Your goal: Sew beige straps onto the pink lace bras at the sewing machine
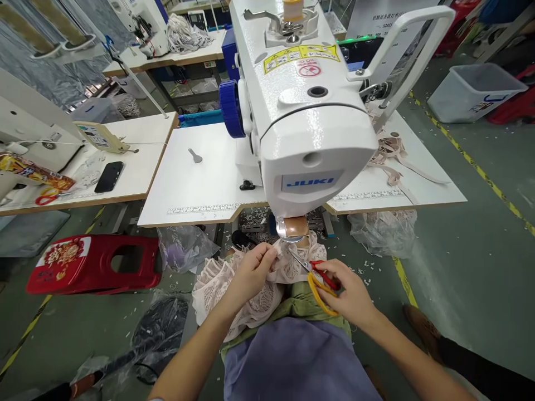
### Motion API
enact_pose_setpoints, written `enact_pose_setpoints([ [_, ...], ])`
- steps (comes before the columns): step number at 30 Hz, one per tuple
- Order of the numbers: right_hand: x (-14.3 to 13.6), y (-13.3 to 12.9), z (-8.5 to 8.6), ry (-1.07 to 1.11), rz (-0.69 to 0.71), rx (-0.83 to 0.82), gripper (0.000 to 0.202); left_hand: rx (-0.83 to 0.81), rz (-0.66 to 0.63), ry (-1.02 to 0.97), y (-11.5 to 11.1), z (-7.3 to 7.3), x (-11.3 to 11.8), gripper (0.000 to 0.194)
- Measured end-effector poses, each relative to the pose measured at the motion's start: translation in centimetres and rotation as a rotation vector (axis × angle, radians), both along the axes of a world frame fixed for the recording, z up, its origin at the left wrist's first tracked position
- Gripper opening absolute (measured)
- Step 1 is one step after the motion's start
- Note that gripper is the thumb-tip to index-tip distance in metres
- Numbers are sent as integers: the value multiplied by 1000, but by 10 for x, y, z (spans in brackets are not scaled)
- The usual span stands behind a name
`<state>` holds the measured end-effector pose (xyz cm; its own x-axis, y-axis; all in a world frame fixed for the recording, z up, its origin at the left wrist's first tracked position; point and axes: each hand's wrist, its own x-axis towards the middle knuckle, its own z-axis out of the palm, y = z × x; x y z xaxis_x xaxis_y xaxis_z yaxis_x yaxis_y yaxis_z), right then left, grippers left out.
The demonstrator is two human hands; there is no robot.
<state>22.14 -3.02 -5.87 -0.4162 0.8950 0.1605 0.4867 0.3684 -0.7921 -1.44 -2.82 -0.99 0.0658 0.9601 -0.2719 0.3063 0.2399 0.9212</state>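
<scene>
In my lap lies a pale pink lace bra (257, 295), spread below the head of a white sewing machine (313, 133). My left hand (251, 273) pinches an edge of the lace between thumb and fingers. Scissors (321, 280) with one red and one yellow handle are in my right hand (349, 289), its fingers in the loops. Their blades point up and left at the lace, close to my left fingertips. Whether the blades touch the fabric I cannot tell. Part of the bra is hidden behind my left hand and forearm.
Pale pink straps (390, 159) lie on the right of the white machine table (200, 184). Another table at left carries a black phone (109, 177) and red-handled scissors (47, 197). A red stool (96, 263) is on the floor. A person's shoe (422, 331) shows at right.
</scene>
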Motion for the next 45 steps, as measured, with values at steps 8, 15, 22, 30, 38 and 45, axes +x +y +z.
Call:
enact_pose_setpoints([
  [8,-16,-1,4,24,44,6,40,-50,-35,-19,4,3,1,34],
  [15,-22,11,9,35,83,-76,29,-81,-43,13,6,7,-2,30],
  [22,-7,6,2,-7,21,-142,27,-68,30,-3,6,7,-1,34],
  [30,54,40,7,-227,-13,-100,25,189,71,319,2,-2,-11,23],
  [38,70,198,19,-638,-355,118,31,-120,-192,-115,19,6,-26,26],
  [45,53,154,24,-332,-400,177,31,333,-184,350,18,-4,-14,23],
])
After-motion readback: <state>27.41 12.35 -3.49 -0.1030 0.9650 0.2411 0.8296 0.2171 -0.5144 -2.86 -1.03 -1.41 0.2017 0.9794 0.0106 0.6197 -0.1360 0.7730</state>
